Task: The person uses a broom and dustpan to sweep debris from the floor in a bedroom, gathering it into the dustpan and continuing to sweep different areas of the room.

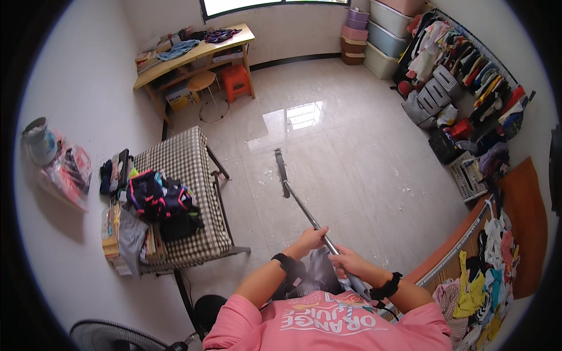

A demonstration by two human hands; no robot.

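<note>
Both my hands are on the metal pole [305,210] of a long-handled floor broom. My left hand [312,238] grips it higher up, towards the broom head. Nearer my body, my right hand [351,262] is closed around the pole just above its grey grip [358,285]. The narrow dark broom head [281,173] rests on the pale tiled floor [333,175], with fluff or debris along its edge. White scraps [268,175] lie on the tiles beside it, and more are scattered to the right.
A table with a checked cloth [175,149] holds clothes and books at left. A wooden desk [189,57], round stool [202,81] and orange plastic stool [236,81] stand at the back. Storage boxes [386,39], a clothes rack [478,44] and a bed [443,245] with clothes line the right. A fan [118,335] is at lower left.
</note>
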